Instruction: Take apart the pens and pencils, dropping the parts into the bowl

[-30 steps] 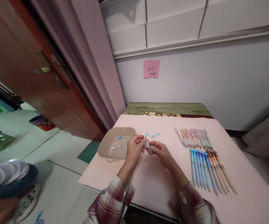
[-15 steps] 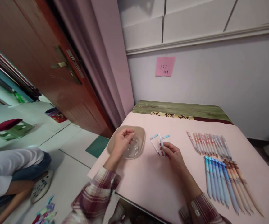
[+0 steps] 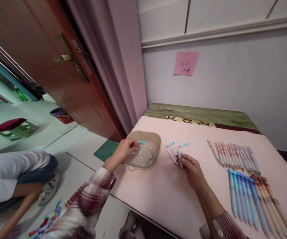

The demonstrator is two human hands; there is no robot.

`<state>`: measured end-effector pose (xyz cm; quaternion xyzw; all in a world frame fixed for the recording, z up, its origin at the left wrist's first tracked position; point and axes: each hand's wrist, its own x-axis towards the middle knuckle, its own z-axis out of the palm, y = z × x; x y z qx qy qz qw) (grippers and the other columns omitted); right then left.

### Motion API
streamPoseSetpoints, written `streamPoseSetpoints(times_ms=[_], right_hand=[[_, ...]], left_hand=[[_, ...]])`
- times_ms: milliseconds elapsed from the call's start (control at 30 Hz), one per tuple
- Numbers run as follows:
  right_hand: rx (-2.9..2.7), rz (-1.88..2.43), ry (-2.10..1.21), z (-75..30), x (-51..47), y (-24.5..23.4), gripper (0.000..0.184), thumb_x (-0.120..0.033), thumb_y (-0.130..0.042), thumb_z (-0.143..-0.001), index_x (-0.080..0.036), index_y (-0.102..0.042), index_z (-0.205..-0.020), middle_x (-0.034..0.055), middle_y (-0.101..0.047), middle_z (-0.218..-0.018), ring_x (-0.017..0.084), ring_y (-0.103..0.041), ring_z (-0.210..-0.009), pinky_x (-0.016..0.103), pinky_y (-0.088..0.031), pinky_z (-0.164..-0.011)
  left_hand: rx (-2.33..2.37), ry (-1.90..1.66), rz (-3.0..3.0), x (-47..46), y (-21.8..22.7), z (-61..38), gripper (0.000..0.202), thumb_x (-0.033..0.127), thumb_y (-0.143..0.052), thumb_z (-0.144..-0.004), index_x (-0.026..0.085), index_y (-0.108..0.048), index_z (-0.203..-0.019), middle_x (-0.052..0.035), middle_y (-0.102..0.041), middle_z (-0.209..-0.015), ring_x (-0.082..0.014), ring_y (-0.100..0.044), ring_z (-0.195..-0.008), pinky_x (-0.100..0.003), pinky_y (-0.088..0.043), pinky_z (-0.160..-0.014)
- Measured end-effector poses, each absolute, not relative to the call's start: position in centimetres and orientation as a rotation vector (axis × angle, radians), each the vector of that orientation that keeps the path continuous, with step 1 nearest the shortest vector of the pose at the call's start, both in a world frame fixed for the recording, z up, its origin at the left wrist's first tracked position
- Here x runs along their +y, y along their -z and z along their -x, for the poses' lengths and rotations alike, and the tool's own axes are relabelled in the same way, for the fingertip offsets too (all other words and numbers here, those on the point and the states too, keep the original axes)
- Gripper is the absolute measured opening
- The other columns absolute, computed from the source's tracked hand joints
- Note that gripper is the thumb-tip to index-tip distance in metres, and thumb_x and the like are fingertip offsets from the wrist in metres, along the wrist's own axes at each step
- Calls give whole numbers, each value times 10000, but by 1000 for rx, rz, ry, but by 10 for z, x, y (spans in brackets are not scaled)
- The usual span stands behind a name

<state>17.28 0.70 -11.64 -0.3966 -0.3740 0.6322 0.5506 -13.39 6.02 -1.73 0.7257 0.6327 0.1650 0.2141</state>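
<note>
A: Right side status?
B: Right fingers (image 3: 187,159) are pinching a pale blue pen barrel (image 3: 179,154), its upper end pointing away.
A: Left?
B: Left fingers (image 3: 133,143) are curling over the tan bin (image 3: 157,154); can't tell if they're gripping anything. White bits (image 3: 150,157) are lying to their right.
A: Nearby?
B: A thin white refill (image 3: 170,154) is lying on the surface (image 3: 163,199) just left of the right fingers, two blue pieces (image 3: 183,145) just beyond them. Blue pens (image 3: 243,196) and brown pens (image 3: 270,199) are lying to their right.
</note>
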Motion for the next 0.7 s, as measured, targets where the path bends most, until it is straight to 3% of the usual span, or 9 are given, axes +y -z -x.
streamPoseSetpoints(times_ms=[200, 467, 567, 700], right_hand=[[-834, 921, -1522, -172, 8, 116, 239, -365, -735, -742, -186, -740, -900, 44, -664, -750, 144, -510, -636, 282, -405, -611], [-845, 955, -1513, -171, 10, 115, 241, -373, -742, -719, -187, -735, -872, 50, -661, -734, 156, -513, -629, 297, -415, -601], [-838, 952, -1511, -171, 10, 115, 232, -370, -739, -722, -194, -737, -873, 50, -665, -740, 157, -516, -634, 297, -412, -600], [-827, 970, -1499, -171, 11, 114, 225, -368, -739, -718, -198, -733, -867, 55, -676, -752, 162, -519, -631, 304, -412, -601]], left_hand=[[1379, -156, -1992, 60, 27, 117, 29, 190, -653, -594, 206, -629, -588, 45, -566, -558, -126, -490, -538, -229, -321, -524], [1571, 21, -2068, 56, 29, 97, 217, 119, -733, -418, 216, -538, -413, 57, -434, -400, -112, -375, -408, -267, -275, -489], [1604, -17, -2136, 61, 32, 95, 248, 180, -752, -488, 207, -516, -417, 36, -431, -413, -138, -438, -448, -279, -297, -530], [1651, -113, -2223, 73, 31, 102, 249, 372, -691, -694, 202, -587, -546, -16, -549, -545, -190, -544, -600, -290, -331, -611]])
